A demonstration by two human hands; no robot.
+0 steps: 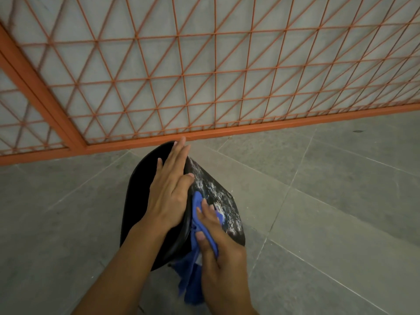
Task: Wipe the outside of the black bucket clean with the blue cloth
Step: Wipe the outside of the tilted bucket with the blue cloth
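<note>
The black bucket lies tipped on the grey tiled floor, its mouth to the left and its outer wall, streaked with white suds or grime, facing right. My left hand rests flat over the rim with straight fingers and steadies it. My right hand holds the blue cloth bunched in its fingers and presses it against the streaked outer wall near the rim. A loose end of the cloth hangs down below my right hand.
An orange metal grille with a thick bottom rail stands just behind the bucket and runs across the whole view. Grey floor tiles spread to the right and left of the bucket.
</note>
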